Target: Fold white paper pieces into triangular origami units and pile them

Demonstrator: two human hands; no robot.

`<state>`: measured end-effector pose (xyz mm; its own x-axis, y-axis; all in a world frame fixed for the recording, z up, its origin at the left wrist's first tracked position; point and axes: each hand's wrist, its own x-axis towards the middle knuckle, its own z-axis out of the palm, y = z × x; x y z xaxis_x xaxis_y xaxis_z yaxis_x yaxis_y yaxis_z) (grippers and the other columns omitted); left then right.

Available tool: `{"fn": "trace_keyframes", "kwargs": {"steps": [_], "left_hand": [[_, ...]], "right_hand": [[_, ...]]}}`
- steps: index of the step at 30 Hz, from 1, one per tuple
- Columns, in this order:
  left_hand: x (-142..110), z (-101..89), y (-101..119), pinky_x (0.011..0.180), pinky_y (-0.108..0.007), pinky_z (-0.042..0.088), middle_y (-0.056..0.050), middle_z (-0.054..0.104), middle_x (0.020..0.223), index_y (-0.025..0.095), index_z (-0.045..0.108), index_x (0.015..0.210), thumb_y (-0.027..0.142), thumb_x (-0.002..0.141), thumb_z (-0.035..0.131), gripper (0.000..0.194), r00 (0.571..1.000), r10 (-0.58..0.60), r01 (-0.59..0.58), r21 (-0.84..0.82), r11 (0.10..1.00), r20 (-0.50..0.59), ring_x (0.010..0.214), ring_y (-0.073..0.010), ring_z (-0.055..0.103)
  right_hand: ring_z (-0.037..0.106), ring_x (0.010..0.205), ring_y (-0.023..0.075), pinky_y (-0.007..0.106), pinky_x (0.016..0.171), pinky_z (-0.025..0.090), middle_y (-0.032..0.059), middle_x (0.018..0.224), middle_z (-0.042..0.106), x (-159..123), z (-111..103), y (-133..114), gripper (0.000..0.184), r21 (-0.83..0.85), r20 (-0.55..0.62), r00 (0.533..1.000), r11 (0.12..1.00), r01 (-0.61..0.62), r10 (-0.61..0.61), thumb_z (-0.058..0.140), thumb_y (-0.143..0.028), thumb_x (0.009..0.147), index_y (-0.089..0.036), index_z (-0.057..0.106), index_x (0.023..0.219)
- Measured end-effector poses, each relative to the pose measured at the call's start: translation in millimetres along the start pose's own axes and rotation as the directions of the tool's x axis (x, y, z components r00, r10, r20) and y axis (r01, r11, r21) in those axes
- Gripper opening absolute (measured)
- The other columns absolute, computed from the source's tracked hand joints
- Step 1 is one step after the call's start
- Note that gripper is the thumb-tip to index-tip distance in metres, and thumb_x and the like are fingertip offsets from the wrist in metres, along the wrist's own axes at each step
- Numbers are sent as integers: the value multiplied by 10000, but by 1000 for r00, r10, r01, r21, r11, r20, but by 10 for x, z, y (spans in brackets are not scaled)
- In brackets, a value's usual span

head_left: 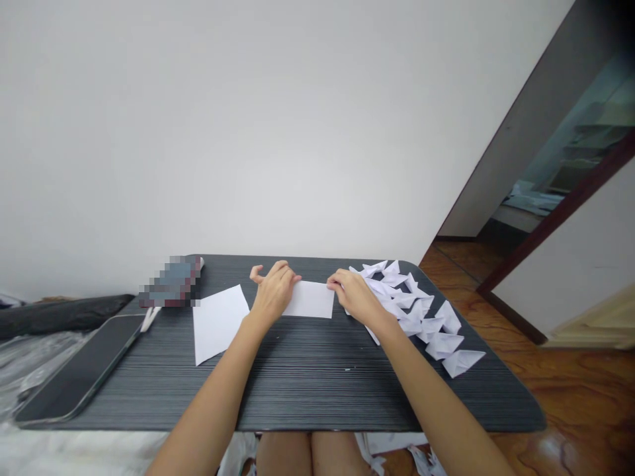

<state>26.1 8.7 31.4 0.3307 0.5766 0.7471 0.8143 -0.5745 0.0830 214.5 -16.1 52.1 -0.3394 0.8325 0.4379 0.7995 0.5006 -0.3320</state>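
A white rectangle of paper point(311, 301) lies flat near the middle of the dark table point(307, 390). My left hand point(275, 285) pinches its upper left side, with the little finger sticking out. At the upper right corner, the thumb and fingertips of my right hand point(351, 291) close on the same paper. Left of my left forearm rests a larger white sheet point(218, 320). Many folded white paper pieces point(399, 304) are spread at the table's right side, partly hidden behind my right hand and forearm.
A smartphone point(86, 367) lies along the left table edge, with a blurred-out dark object point(173, 281) beyond it. A white wall point(307, 132) stands behind the table. Scraps of white paper point(426, 459) are below the front edge, and wooden floor point(575, 390) shows at right.
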Motion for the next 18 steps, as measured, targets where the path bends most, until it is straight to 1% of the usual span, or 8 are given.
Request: {"fn": "trace_keyframes", "kwargs": {"steps": [2, 5, 6, 8, 11, 15, 17, 18], "left_hand": [[23, -49, -95, 856, -428, 125, -45, 623, 699, 166, 530, 686, 233, 851, 370, 240, 996, -73, 74, 22, 997, -54, 910, -206, 530], [59, -139, -139, 844, -429, 145, -73, 626, 771, 163, 546, 737, 248, 855, 348, 246, 939, -236, 252, 31, 967, -250, 864, -209, 533], [69, -163, -120, 847, -423, 151, -84, 629, 841, 171, 558, 803, 251, 852, 356, 223, 956, -187, 195, 15, 981, -228, 890, -210, 528], [79, -179, -52, 853, -400, 178, -93, 617, 977, 203, 560, 950, 262, 834, 406, 202, 999, 50, -49, -69, 996, 9, 960, -207, 514], [67, -120, 32, 832, -379, 247, -59, 655, 876, 225, 597, 931, 226, 832, 392, 227, 951, 229, -184, -212, 960, 210, 821, -180, 570], [38, -12, 25, 642, -281, 381, -39, 674, 723, 213, 650, 792, 289, 798, 428, 235, 976, -45, 119, -345, 931, 214, 582, -152, 570], [37, 7, 31, 575, -249, 405, -36, 675, 720, 198, 654, 756, 327, 766, 465, 229, 952, -244, 305, -466, 831, 186, 598, -160, 585], [39, 9, 48, 558, -238, 415, -36, 673, 716, 185, 651, 746, 340, 752, 481, 231, 929, -322, 369, -533, 761, 184, 610, -163, 593]], "right_hand": [[528, 727, 141, 241, 665, 349, 47, 740, 580, -5, -26, 64, 196, 11, -19, 999, 1000, -26, 26, 423, -100, 800, -151, 588, 707], [529, 729, 148, 246, 672, 351, 53, 727, 581, 6, -59, 74, 191, -8, -29, 998, 998, -57, 57, 433, -107, 794, -148, 590, 694], [531, 731, 149, 247, 674, 352, 54, 726, 583, 15, -66, 53, 187, -13, -21, 998, 999, -53, 53, 437, -113, 795, -148, 592, 696], [533, 738, 150, 248, 679, 354, 56, 743, 592, 41, -71, -11, 172, -12, 1, 1000, 1000, -10, 10, 446, -128, 797, -149, 597, 718], [536, 742, 149, 253, 688, 357, 52, 761, 601, 85, -69, -69, 151, 11, 0, 998, 998, 56, -56, 464, -156, 794, -157, 601, 730], [537, 735, 166, 290, 719, 364, 53, 747, 610, 119, -55, 72, 150, 153, -218, 970, 986, -72, 105, 495, -230, 775, -166, 603, 693], [550, 704, 170, 295, 693, 388, 61, 713, 618, 117, -29, 170, 220, 388, -311, 897, 903, -183, 316, 482, -309, 778, -156, 607, 682], [562, 674, 165, 289, 659, 404, 64, 702, 625, 109, -9, 199, 280, 534, -239, 890, 818, -214, 389, 463, -367, 782, -150, 614, 689]]}}
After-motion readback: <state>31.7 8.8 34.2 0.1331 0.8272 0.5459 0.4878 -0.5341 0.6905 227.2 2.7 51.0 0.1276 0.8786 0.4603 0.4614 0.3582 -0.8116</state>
